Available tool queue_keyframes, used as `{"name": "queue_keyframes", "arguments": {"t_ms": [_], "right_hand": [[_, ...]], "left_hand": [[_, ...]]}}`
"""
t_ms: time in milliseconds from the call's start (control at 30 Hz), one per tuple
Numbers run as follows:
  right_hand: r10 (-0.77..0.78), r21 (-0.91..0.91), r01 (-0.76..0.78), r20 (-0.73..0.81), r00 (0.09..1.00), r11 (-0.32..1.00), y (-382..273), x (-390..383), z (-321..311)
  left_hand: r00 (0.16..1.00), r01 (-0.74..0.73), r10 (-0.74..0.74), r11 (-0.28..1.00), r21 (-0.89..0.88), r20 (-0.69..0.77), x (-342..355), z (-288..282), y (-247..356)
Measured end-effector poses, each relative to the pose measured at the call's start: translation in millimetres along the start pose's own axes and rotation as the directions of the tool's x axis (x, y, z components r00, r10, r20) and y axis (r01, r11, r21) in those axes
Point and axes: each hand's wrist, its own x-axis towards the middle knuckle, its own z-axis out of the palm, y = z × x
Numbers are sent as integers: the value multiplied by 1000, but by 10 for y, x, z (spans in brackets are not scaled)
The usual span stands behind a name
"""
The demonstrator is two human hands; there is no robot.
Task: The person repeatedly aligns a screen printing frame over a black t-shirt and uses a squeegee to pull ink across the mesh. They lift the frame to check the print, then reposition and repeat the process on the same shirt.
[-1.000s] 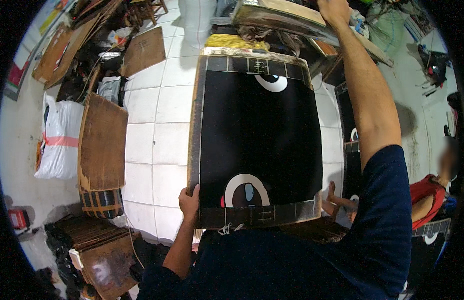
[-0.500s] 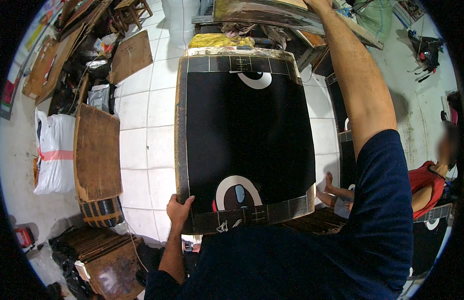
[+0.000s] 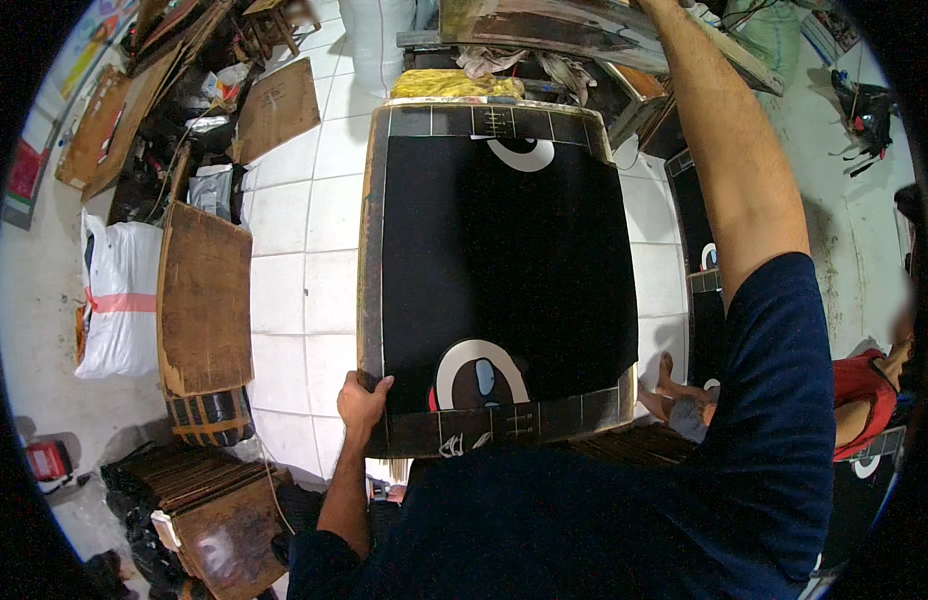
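Note:
A large board (image 3: 372, 250) with marked dark borders stretches out in front of me. A black fabric panel (image 3: 509, 250) lies flat on it, printed with white, brown and blue eye-like shapes at its near and far ends. My left hand (image 3: 362, 402) grips the board's near left corner, thumb on top and fingers tucked round the edge. My right arm (image 3: 734, 150) reaches far forward past the board's right side. Only a sliver of my right hand (image 3: 652, 4) shows at the upper rim, beside a worn, paint-stained frame (image 3: 554, 28); its fingers are hidden.
A yellow bundle (image 3: 454, 84) sits beyond the board. On the left are a brown wooden panel (image 3: 206, 300), a white sack (image 3: 124, 300) and a stack of boards (image 3: 199, 520). A person in red (image 3: 862, 400) is on the right, near more black printed boards (image 3: 696, 215).
The view has shifted slightly, so most things sit a little further right. My left hand keeps its hold on the board's corner. My right hand has slipped further out at the upper rim.

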Motion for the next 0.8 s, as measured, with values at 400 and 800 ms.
{"name": "queue_keyframes", "arguments": {"t_ms": [400,800], "right_hand": [[-28,32,27,10,1000,999,-50,191,-43],[15,76,-25,122,992,997,-25,479,32]], "left_hand": [[998,63,-64,997,33,24,140,174,-90],[980,-183,195,965,190,-47,769,89,363]]}}
